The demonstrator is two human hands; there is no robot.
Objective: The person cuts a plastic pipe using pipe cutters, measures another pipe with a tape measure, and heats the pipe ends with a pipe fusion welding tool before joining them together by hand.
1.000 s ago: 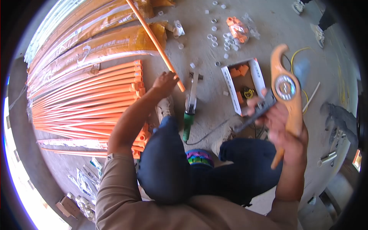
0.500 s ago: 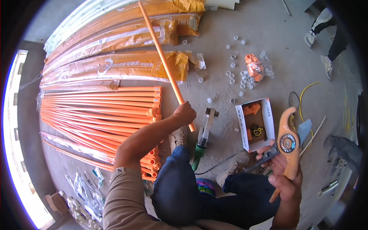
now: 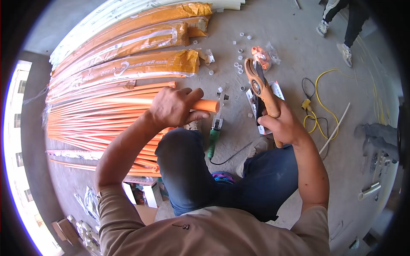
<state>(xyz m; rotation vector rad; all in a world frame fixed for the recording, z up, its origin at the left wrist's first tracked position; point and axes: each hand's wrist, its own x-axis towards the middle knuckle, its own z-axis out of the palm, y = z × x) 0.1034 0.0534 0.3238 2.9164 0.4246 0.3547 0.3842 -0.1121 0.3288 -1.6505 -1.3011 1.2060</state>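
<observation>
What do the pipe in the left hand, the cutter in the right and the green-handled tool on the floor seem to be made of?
Pipe: likely plastic, smooth, with even orange colour and a soft sheen. Cutter: tan-orange body, perhaps painted metal or hard plastic; its look leaves that open. Green-handled tool: grip probably moulded plastic, evenly green; front section silvery, likely bare metal.

An orange pipe (image 3: 207, 105), held crosswise, points its end toward a tilted orange-and-black cutter (image 3: 265, 94), held apart.
</observation>
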